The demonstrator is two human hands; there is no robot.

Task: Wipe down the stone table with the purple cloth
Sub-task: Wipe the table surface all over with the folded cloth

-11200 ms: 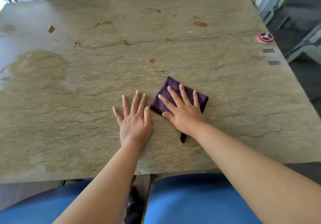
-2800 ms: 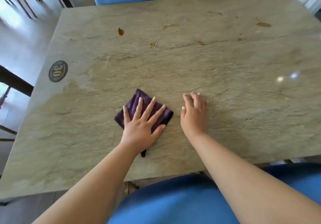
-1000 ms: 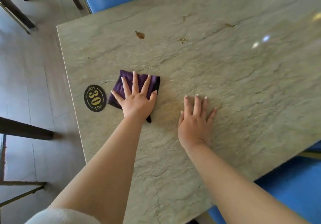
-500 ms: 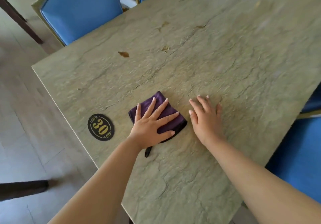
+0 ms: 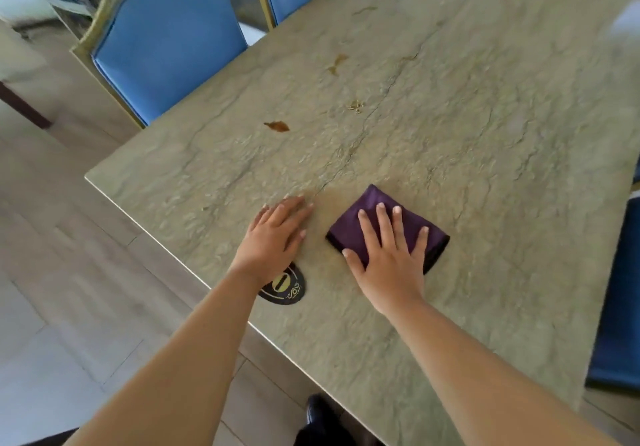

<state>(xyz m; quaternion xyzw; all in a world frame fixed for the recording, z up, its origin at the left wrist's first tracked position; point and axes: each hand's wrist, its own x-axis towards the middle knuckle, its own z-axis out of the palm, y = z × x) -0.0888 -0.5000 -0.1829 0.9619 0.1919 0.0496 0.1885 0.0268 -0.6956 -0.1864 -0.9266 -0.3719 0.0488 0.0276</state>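
While both hands lie flat on the bench:
Right hand (image 5: 388, 258): fingers straight, pressing the purple cloth (image 5: 408, 224).
Left hand (image 5: 273, 238): fingers straight, on bare stone bench (image 5: 485, 134), beside the cloth, partly covering a black number disc (image 5: 287, 288).
Stain (image 5: 277, 126): beyond the left hand.

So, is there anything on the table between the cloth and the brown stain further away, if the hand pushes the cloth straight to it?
Nothing visible. The right hand presses flat on the cloth, and only bare table lies between it and the stain. The left hand rests beside that path, not in it.
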